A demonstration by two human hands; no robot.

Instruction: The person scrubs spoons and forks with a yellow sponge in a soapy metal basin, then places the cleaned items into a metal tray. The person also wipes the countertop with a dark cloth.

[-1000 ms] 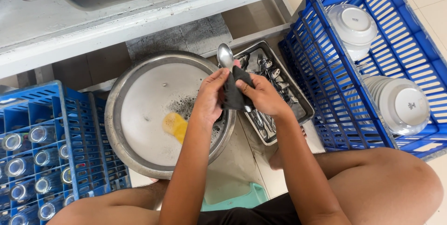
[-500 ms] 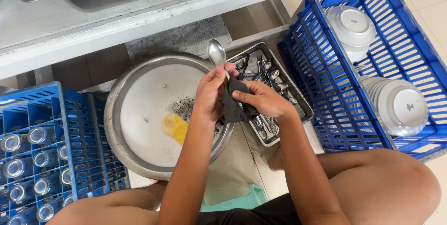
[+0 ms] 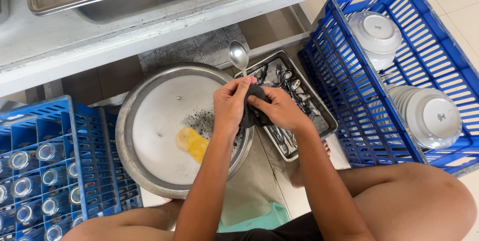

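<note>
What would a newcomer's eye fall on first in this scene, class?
At the centre, the left hand holds a spoon upright while the right hand rubs its handle with a dark cloth. Below them sits a big metal basin of soapy water with a yellow sponge. On the right, a blue crate holds white bowls.

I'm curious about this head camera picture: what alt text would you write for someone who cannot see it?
Two bare hands, the left hand and right hand, rub a metal spoon with a dark cloth above a round metal basin of soapy water holding a yellow sponge. A tray of cutlery lies beside it, with blue crates of bowls and glasses on either side.
</note>
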